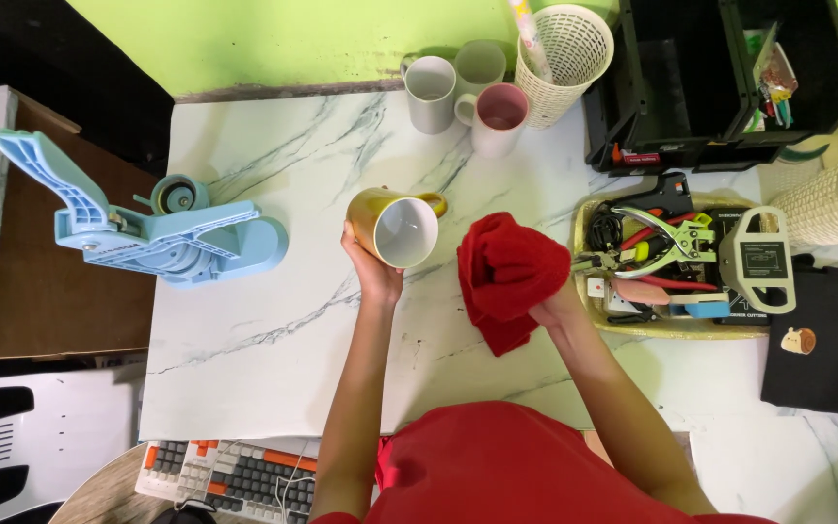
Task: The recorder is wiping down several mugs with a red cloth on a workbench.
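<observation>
- The left hand (372,272) is wrapped around a yellow mug (395,225) with a white inside, holding it tipped over above the marble table (264,320) so its open mouth faces up toward the person.
- The right hand (553,312) is closed on a bunched red cloth (506,274), held just beside the mug but not touching it; a clear gap shows between them.
- Going by how things stand, the wiping of this mug looks barely begun or between strokes: the cloth is outside the mug, not in it. I can't tell whether the inside is clean or dry.
- Three more mugs (466,89) stand upright at the far edge by the green wall, two white and one pink inside. Whether they have been done I can't say.
- A white mesh basket (566,50) stands just beside those mugs.
- A light blue press (152,233) with a long lever sits well to the left, untouched.
- A tray of tools (676,262), pliers and a punch among them, lies to the right of the cloth.
- A keyboard (230,475) pokes out near the person's body.
</observation>
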